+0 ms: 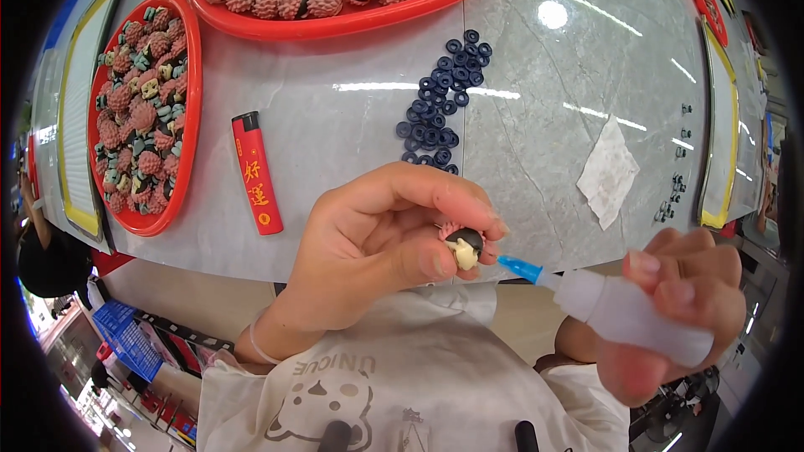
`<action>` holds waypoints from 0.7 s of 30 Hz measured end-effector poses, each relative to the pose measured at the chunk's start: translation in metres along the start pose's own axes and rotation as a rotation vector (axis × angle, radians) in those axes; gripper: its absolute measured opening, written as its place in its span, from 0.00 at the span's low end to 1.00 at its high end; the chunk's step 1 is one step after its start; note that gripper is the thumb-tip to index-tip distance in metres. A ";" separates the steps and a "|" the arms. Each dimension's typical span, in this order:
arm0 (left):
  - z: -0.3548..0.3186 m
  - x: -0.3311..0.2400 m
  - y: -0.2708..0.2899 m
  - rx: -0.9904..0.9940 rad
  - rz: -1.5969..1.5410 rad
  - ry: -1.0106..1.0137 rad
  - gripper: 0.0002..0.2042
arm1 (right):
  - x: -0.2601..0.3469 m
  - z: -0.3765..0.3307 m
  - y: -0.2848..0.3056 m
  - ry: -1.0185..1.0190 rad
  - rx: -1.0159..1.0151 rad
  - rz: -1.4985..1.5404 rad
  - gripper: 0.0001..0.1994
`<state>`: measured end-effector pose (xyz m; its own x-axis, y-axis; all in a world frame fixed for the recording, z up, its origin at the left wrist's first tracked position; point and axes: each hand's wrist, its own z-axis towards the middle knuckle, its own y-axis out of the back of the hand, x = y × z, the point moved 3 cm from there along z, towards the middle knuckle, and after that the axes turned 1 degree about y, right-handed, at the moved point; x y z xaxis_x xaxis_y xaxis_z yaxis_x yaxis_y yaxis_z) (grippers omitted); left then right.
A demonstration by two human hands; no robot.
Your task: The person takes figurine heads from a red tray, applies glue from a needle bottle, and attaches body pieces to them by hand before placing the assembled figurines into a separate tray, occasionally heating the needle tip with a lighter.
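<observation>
Small lychee-shaped piece (463, 244) sits pinched in left hand (377, 238) fingertips, above table (536, 117) edge. Right hand (687, 318) squeezes dropper bottle (624, 311), blue tip (519, 268) just beside piece. Likely glue; overflow could reach the fingers, or the piece may slip.

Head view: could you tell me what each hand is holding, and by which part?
Left hand pinches a small lychee-shaped piece by its sides; right hand grips a squeeze bottle around its body.
</observation>
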<state>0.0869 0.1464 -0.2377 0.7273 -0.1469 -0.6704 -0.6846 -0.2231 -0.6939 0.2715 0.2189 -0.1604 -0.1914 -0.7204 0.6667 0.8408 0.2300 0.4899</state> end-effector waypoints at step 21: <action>0.000 0.000 -0.007 -0.030 0.074 -0.048 0.14 | -0.047 -0.003 -0.007 -0.391 -0.233 0.398 0.19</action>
<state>0.0920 0.1476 -0.2332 0.6710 -0.1179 -0.7320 -0.7343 -0.2419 -0.6342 0.2761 0.2496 -0.1969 0.0262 -0.3038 0.9524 0.9663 0.2518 0.0538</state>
